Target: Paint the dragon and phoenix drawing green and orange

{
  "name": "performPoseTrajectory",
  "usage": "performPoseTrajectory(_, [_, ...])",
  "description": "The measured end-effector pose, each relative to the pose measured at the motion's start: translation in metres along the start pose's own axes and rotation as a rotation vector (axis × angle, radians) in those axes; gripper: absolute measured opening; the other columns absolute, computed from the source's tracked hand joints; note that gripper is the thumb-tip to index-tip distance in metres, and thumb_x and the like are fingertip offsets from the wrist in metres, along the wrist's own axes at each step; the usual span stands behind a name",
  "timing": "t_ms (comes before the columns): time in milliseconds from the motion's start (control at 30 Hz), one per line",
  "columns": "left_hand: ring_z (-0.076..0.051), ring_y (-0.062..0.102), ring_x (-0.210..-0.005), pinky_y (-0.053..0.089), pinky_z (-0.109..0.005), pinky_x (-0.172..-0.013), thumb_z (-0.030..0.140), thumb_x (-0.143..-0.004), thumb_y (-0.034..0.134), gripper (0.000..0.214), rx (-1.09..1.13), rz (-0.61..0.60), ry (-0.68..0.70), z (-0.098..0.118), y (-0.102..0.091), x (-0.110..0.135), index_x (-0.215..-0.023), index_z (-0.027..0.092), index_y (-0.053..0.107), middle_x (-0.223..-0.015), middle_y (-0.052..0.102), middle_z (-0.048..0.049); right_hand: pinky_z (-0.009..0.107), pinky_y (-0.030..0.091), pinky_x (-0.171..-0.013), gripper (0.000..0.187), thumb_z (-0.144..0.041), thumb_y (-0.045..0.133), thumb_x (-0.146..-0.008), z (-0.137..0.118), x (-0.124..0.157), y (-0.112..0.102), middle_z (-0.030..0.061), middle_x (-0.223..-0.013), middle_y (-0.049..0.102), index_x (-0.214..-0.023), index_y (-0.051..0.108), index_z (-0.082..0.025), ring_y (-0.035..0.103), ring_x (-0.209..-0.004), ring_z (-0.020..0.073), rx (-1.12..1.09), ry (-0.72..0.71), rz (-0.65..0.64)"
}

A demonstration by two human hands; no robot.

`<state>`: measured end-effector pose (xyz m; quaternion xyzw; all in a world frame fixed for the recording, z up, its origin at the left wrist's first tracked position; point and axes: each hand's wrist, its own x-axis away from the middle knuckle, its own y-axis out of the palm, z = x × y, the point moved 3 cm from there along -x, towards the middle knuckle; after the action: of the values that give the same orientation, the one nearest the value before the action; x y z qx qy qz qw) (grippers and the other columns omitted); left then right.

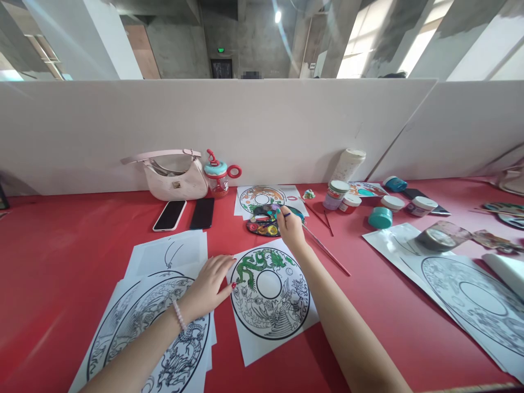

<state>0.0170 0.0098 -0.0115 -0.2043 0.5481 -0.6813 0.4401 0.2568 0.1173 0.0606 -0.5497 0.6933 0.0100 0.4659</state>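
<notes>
My right hand [291, 226] is over the dark paint palette [264, 228], its fingers curled together and a blue ring on one. What they hold, if anything, is hidden. A long red-handled paintbrush [329, 251] slants from beside this hand down to the right. I cannot tell whether the hand touches it. My left hand [213, 286] lies flat with fingers spread, at the left edge of a round line drawing [269, 322] on white paper. Green paint covers the dragon at its top; the phoenix below is uncoloured. Several printed sheets [143, 305] lie partly under my left forearm.
Two phones [170, 215], a white handbag [176, 177] and a red-handled cup [219, 180] stand or lie back left. A coloured drawing [245, 202] lies behind the palette. Paint jars [338, 194] and more sheets [462, 295] are at right. A white partition [262, 125] borders the red table.
</notes>
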Motion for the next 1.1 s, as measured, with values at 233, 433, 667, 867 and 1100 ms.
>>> performPoseTrajectory(233, [-0.028,0.041,-0.130,0.038,-0.051,-0.108,0.028,-0.090,0.049,0.052,-0.003,0.012,0.013,0.001,-0.002,-0.001,-0.140,0.023,0.033,-0.140,0.045,-0.0092,0.025,0.025,-0.051,0.029,-0.033,0.031,-0.091,0.000,-0.002,-0.004,-0.0049,-0.052,0.028,-0.065,0.021,-0.023,0.028,-0.049,0.0121,0.020,-0.004,-0.024])
performPoseTrajectory(433, [-0.028,0.042,-0.129,0.039,-0.050,-0.107,0.029,-0.090,0.049,0.052,0.002,0.022,0.025,0.003,-0.003,-0.002,-0.139,0.023,0.034,-0.139,0.047,-0.0087,0.025,0.024,-0.050,0.029,-0.033,0.029,-0.092,-0.002,-0.001,0.001,-0.0056,-0.052,0.025,-0.066,0.019,-0.023,0.026,-0.048,0.0119,0.017,0.007,-0.030])
performPoseTrajectory(667, [-0.028,0.040,-0.130,0.037,-0.052,-0.108,0.029,-0.091,0.049,0.051,0.009,0.008,0.018,0.002,-0.003,-0.002,-0.139,0.023,0.033,-0.139,0.045,-0.0097,0.027,0.023,-0.052,0.027,-0.032,0.033,-0.088,-0.003,-0.002,0.002,-0.0039,-0.054,0.028,-0.066,0.021,-0.023,0.027,-0.051,0.0130,0.020,0.006,-0.046])
performPoseTrajectory(867, [-0.028,0.040,-0.130,0.037,-0.053,-0.108,0.030,-0.091,0.049,0.051,0.024,0.008,0.015,0.003,-0.003,-0.001,-0.139,0.023,0.032,-0.138,0.045,-0.0102,0.025,0.021,-0.049,0.030,-0.037,0.030,-0.090,-0.004,-0.001,0.002,-0.0059,-0.051,0.024,-0.066,0.021,-0.023,0.024,-0.047,0.0113,-0.015,0.086,-0.077])
performPoseTrajectory(1100, [-0.028,0.039,-0.130,0.037,-0.051,-0.108,0.032,-0.092,0.049,0.050,0.040,0.008,0.015,0.003,-0.004,-0.004,-0.138,0.022,0.034,-0.138,0.045,-0.0110,0.023,0.025,-0.048,0.030,-0.044,0.033,-0.089,0.004,-0.003,0.008,-0.0050,-0.050,0.033,-0.067,0.034,-0.023,0.030,-0.047,0.0114,-0.045,0.178,-0.184])
